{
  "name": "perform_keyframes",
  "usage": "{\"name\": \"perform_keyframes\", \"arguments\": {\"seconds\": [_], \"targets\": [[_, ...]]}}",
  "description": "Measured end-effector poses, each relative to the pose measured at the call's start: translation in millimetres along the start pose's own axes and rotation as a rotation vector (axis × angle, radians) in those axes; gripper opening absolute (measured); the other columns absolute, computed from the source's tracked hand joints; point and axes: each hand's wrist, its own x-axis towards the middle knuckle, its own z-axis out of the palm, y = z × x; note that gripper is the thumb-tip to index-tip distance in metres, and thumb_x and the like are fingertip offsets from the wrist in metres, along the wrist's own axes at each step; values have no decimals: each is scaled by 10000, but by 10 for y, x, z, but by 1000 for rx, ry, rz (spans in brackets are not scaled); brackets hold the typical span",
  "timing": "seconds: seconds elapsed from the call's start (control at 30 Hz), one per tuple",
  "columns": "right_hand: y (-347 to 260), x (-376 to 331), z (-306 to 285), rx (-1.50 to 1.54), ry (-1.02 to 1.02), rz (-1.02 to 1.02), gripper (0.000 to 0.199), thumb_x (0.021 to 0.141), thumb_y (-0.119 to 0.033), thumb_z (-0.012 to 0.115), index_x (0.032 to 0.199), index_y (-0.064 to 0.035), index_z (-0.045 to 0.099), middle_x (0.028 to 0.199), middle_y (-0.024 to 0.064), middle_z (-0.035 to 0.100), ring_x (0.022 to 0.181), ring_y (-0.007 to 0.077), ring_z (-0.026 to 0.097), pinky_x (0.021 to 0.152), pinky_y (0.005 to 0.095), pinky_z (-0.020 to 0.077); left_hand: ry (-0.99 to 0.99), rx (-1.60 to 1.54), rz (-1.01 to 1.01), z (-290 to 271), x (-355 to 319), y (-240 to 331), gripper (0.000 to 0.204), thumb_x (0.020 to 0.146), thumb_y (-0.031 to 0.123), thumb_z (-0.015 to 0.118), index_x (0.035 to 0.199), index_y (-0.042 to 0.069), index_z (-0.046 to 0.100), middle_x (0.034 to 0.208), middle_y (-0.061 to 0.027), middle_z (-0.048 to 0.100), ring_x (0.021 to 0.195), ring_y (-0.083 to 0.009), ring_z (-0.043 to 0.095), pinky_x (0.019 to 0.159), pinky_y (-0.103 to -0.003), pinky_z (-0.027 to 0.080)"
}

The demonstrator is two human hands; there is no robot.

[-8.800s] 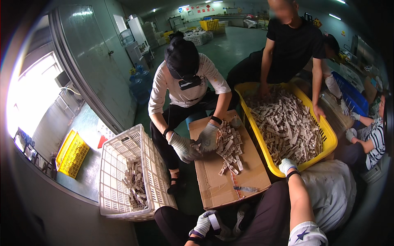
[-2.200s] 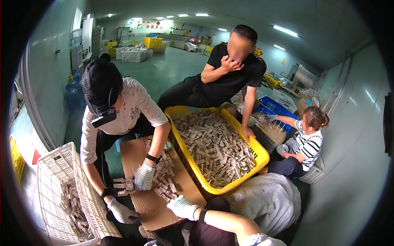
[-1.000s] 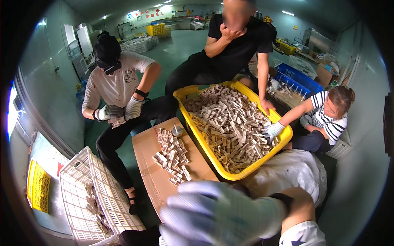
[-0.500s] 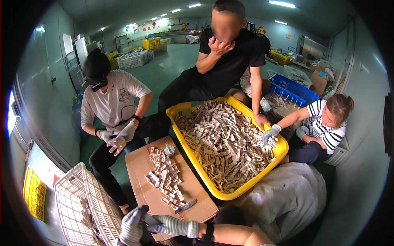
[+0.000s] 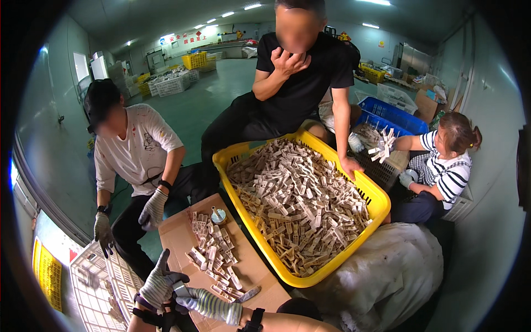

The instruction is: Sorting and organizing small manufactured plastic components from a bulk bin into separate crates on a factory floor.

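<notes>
My left hand (image 5: pixel 159 286), in a striped knit glove with dark fingertips, is over the near-left edge of a cardboard sheet (image 5: pixel 260 271), one finger pointing up and the others bent. Against it comes my right hand (image 5: pixel 207 304), also in a striped glove, fingers closed. A small pale flat piece (image 5: pixel 178 286) shows between the two hands; its kind is mostly hidden by the fingers. Many beige slotted pieces (image 5: pixel 213 252) lie heaped on the cardboard, beside a grey blade-like tool (image 5: pixel 249 294) and a small round pot with a stick in it (image 5: pixel 218 216).
A yellow crate (image 5: pixel 287 279) piled with similar pieces stands ahead. White baskets (image 5: pixel 91 271) are at left, a white sack (image 5: pixel 381 271) at right. Across the cardboard sits a gloved person (image 5: pixel 138 144); a person in black (image 5: pixel 304 72) grips the crate; a striped-shirted person (image 5: pixel 451 160) holds pieces.
My hands have shifted up and left, staying together. The person at left has lowered and parted their hands. The striped-shirted person has lifted a handful of pieces away from the yellow crate.
</notes>
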Motion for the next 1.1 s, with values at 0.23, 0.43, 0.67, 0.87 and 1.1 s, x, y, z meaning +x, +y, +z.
{"name": "perform_keyframes", "arguments": {"seconds": [0.23,0.43,0.67,0.87,1.1], "targets": [[-36,-198,371,-96,83,-116,258,913,-205,635,1081,-9,630,887,10,657,801,100,596,745,253,487,426,-224,120,-660,952,-103,939,749,-131,615,1503,111,110,825,-102,623,653,-194,626,577,-308,540],[34,-525,646,-191,-80,-155,106,859,-152,648,848,-59,598,790,34,585,725,138,547,675,297,470,336,55,224,-497,1075,144,923,731,13,704,1461,42,139,1055,-77,585,864,-189,599,707,-303,493],[-405,-545,805,-315,-86,-162,153,816,-77,672,960,-47,626,893,52,644,873,185,609,807,325,472,500,316,-96,-1140,1335,-173,1009,661,165,820,1476,206,227,1382,-180,396,1154,-159,485,1022,-402,354],[-235,-551,624,-410,-101,17,298,913,-172,644,1163,-14,607,1077,52,650,982,111,612,895,268,473,446,-417,-50,-876,1420,-213,830,901,336,611,1525,200,82,1551,-162,134,1416,-267,203,1079,-621,236],[459,-624,468,-209,-16,182,358,866,-212,713,1144,-8,615,996,39,672,920,120,617,841,274,484,743,760,402,-469,887,141,949,689,460,815,1366,-40,376,1039,-167,627,940,-233,613,838,-316,497]]}}
